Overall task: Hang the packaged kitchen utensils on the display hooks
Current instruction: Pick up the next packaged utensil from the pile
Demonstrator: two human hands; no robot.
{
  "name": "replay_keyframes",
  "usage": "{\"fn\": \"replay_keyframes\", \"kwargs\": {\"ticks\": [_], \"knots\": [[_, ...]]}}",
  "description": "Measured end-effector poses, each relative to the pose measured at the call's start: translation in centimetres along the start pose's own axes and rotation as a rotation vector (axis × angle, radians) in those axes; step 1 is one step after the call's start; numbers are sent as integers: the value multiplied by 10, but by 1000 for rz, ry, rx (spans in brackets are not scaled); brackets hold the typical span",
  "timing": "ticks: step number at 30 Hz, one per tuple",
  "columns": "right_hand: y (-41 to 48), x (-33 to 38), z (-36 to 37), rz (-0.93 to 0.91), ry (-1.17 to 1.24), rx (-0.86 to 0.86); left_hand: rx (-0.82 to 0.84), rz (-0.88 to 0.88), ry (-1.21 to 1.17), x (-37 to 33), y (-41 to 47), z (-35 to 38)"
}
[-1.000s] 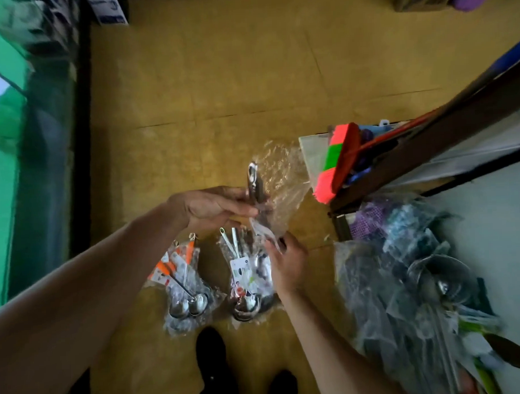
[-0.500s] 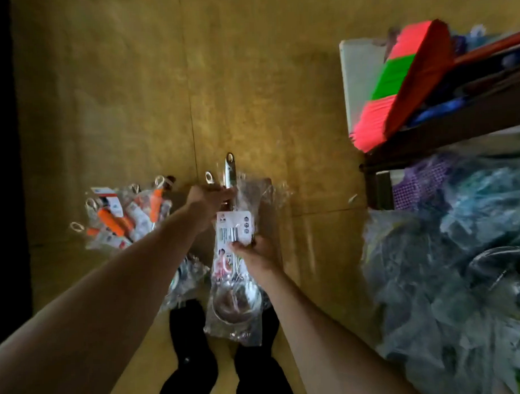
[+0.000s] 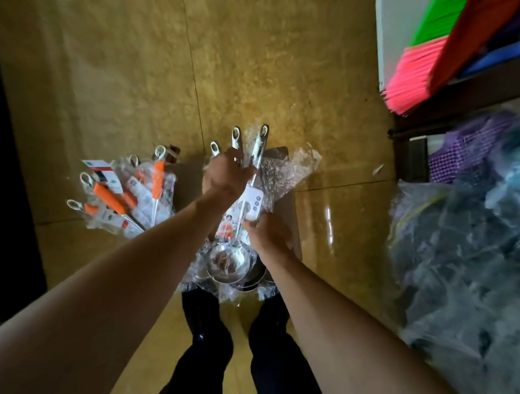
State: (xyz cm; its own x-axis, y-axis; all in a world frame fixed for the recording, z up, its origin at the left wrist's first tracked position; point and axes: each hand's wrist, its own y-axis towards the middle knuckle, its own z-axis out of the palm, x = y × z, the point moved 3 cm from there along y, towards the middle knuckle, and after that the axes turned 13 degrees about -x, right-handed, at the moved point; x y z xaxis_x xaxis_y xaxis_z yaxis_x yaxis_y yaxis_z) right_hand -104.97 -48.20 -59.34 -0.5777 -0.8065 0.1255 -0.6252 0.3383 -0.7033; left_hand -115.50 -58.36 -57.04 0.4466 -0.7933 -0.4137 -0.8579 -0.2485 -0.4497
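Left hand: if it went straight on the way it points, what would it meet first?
The left hand grips the ladle handles and points along them, so it would likely meet their looped ends first. Beyond those only floor shows, though depth is unclear.

a: what's over on the right?
b: a pink and green broom (image 3: 413, 70) against a dark shelf (image 3: 461, 97), with a blurred heap of clear bags (image 3: 461, 263) below.
a: underfoot?
b: yellow tiled floor (image 3: 277, 63).

A steel ladle (image 3: 247, 204) in crinkled clear wrap stands handle-up at centre frame (bowl lowest, white label on its shaft). Wrapped orange-handled utensils (image 3: 126, 198) lie fanned out left of centre.
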Motion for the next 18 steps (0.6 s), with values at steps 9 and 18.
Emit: {"fn": "replay_keyframes", "kwargs": {"ticks": [9,18], "knots": [[-57,9,-146,-222,44,-524,-181,515,209,-75,-43,-134],[-133,19,-334,-227,131,-928,-246,971,413,-238,-89,-282]]}}
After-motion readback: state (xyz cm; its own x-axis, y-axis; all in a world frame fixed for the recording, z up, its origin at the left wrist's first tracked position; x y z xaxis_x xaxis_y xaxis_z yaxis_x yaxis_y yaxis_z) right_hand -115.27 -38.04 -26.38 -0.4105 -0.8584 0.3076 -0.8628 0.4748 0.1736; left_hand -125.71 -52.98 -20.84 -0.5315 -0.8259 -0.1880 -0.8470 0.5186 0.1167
